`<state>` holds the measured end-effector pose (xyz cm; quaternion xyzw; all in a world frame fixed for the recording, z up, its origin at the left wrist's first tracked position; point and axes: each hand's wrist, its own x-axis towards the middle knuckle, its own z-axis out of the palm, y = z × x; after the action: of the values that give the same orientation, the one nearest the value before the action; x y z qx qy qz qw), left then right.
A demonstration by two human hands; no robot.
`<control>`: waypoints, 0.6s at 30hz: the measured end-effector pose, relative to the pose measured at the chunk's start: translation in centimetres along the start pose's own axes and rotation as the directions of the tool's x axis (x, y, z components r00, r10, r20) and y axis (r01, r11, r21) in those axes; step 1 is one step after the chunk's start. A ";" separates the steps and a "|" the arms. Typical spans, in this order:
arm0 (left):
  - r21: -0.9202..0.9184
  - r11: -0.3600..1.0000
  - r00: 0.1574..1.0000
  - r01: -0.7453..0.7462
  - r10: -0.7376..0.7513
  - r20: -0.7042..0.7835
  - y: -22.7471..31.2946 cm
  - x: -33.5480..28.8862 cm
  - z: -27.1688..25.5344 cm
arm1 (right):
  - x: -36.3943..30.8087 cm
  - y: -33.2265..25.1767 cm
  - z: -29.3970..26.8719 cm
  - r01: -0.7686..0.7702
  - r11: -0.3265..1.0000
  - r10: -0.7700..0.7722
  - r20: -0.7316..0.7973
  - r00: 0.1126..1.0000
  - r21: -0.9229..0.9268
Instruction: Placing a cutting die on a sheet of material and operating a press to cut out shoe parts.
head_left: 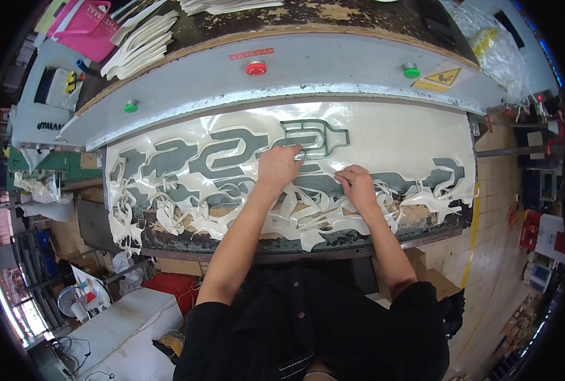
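Note:
A dark green metal cutting die point(305, 121), U-shaped with a tab at its right end, lies on a cream-white sheet point(397, 136). My left hand point(279, 165) is closed at the die's near left corner, with its fingertips on the frame. To the right and nearer to me, my right hand point(357, 185) pinches the edge of the cut sheet beside thin scrap strips point(311, 200). Left of the die, several U-shaped cut-outs point(228, 152) show the dark grey bed beneath. Tangled scraps hang along the near edge, partly behind my forearms.
Across the far side runs a grey press beam point(333, 66) with a red button point(256, 68) and green buttons point(411, 70). Stacked white pieces point(144, 46) and a pink basket point(86, 28) stand at the upper left. A clear plastic bag point(501, 60) is at the upper right.

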<state>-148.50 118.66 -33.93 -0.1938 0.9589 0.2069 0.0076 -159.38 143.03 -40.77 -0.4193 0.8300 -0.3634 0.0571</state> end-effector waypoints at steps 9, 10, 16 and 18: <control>0.080 0.996 0.999 0.034 -0.034 0.009 0.3 0.2 -0.1 | -1.1 0.2 0.2 0.250 0.952 -0.263 -0.048 0.964 -0.178; 0.081 0.996 0.999 0.032 -0.033 0.010 0.4 0.3 -0.1 | -1.0 0.2 0.1 0.271 0.945 -0.284 -0.045 0.958 -0.181; 0.055 0.998 0.999 0.031 -0.033 0.023 0.5 0.1 -0.1 | -0.8 -0.5 -0.4 0.146 0.984 -0.145 0.015 0.989 -0.102; 0.040 0.999 0.996 0.037 -0.040 0.079 0.3 -0.4 -0.6 | -0.1 -0.5 -1.6 0.116 0.992 -0.111 0.097 0.989 -0.043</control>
<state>-148.21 118.80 -33.19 -0.2035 0.9578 0.1957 0.0536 -159.61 143.83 -39.34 -0.4840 0.8097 -0.3255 0.0654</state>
